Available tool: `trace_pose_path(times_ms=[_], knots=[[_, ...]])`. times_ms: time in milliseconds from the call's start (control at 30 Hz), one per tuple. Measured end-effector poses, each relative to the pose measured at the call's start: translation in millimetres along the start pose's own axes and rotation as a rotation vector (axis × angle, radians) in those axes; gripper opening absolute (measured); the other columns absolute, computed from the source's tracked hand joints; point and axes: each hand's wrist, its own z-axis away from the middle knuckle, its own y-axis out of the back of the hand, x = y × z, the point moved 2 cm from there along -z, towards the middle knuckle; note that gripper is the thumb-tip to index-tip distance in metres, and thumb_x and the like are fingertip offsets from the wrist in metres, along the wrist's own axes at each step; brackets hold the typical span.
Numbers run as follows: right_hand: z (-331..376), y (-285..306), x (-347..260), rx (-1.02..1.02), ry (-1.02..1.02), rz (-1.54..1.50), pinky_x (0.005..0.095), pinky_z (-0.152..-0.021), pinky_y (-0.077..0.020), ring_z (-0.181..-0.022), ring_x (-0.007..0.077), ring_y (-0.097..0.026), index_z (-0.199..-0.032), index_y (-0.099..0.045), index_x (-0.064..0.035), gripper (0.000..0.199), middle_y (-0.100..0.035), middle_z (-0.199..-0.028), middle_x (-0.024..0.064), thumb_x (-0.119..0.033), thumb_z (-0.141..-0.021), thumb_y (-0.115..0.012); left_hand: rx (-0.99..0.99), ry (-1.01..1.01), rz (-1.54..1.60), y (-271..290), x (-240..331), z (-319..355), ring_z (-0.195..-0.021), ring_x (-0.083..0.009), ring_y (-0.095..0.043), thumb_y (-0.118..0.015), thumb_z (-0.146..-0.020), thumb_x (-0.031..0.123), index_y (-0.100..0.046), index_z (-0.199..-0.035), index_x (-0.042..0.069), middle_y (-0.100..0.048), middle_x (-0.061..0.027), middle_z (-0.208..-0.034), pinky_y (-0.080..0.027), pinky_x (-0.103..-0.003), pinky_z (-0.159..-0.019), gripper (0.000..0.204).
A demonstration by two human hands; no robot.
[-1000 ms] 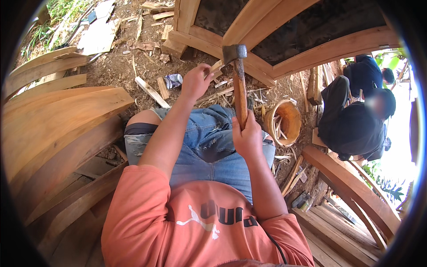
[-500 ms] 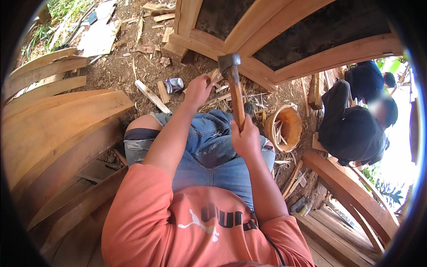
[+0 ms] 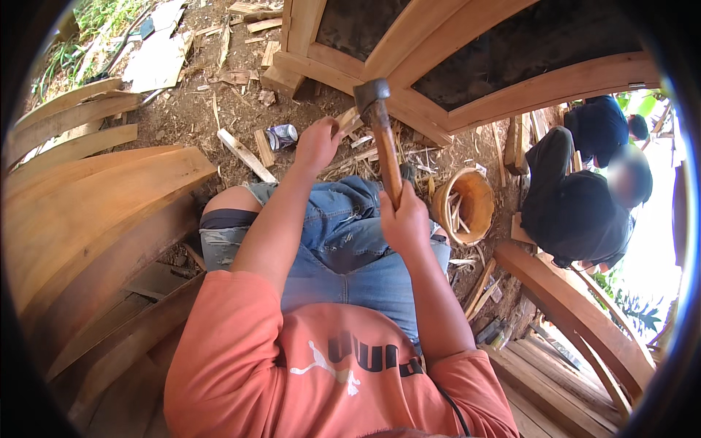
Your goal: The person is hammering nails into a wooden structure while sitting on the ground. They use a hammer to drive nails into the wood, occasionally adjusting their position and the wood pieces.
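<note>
My right hand (image 3: pixel 406 225) is wrapped round the wooden handle of a hammer (image 3: pixel 387 146). Its dark metal head is raised and, from this view, overlaps the lower corner of a wooden frame with dark panels (image 3: pixel 416 109). To the left of the hammer, my left hand (image 3: pixel 318 146) pinches a small piece of wood (image 3: pixel 350 119) beside that frame corner. Whether the piece touches the frame cannot be made out. Below both hands are my legs in torn blue jeans.
A tan bucket (image 3: pixel 478 204) with wood slivers stands right of my knees. Left of my left hand lies a tin can (image 3: pixel 282 136) among wood scraps on the dirt. Large curved boards (image 3: pixel 109 190) fill the left side. Two people in dark clothes (image 3: pixel 577 212) are at the right.
The hammer leans slightly further left, its head a little lower in the picture's left direction. My left hand stays at the small wood piece, and the whole view has shifted slightly.
</note>
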Motion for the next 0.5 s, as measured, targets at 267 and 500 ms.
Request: trace_pose_path(times_ms=[267,500], knots=[[6,-25,34,-0.312,-0.120,0.204,0.0647,-0.088,-0.0556,-0.100,0.0547,-0.073,-0.125,-0.063,-0.0027,0.039,-0.077,-0.101,0.0307,-0.038,-0.109,-0.066,0.123,-0.021,0.034,4,-10,-5,-0.098,-0.0463,-0.074,-0.080,-0.100,0.026,-0.073,-0.112,0.005,-0.077,-0.0218,-0.100,-0.058,-0.055,-0.084,0.025],[41,11,36,-0.014,-0.233,-0.118,0.0541,-0.082,-0.0578,-0.095,0.0512,-0.075,-0.136,-0.063,-0.0010,0.038,-0.077,-0.099,0.0283,-0.025,-0.108,-0.071,0.289,0.280,0.355,56,-13,-23,-0.092,-0.0294,-0.081,-0.085,-0.097,0.016,-0.075,-0.111,-0.001,-0.083,-0.0168,-0.101,-0.062,-0.041,-0.083,0.024]])
